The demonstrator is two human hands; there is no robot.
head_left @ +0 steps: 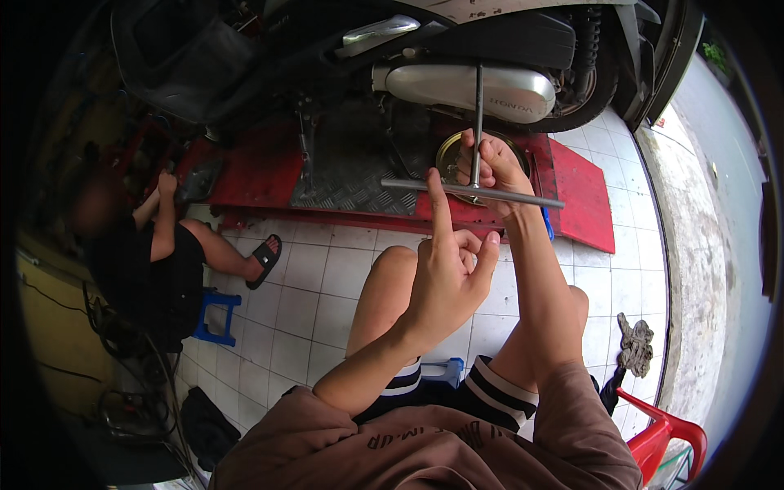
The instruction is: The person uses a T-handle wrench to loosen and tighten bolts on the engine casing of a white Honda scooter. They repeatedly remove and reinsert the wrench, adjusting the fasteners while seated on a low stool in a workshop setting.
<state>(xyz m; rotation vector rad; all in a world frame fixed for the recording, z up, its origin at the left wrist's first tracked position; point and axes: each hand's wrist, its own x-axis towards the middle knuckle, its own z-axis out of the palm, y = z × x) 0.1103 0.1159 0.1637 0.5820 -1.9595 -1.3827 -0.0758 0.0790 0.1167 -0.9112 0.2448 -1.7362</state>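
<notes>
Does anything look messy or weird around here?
One thing: a crumpled grey bundle, perhaps a rag, lies on the tiled floor near the red chair, as if dropped. The T-shaped tool looks straight.

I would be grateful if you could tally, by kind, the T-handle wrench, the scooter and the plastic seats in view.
T-handle wrench: 1
Scooter: 1
Blue stools: 2
Red chair: 1
Total: 5

A slim, grey metal T-shaped wrench (478, 118) is held up just right of the upper centre, its crossbar dipping slightly rightward, its long shaft pointing toward the upper edge.
</notes>
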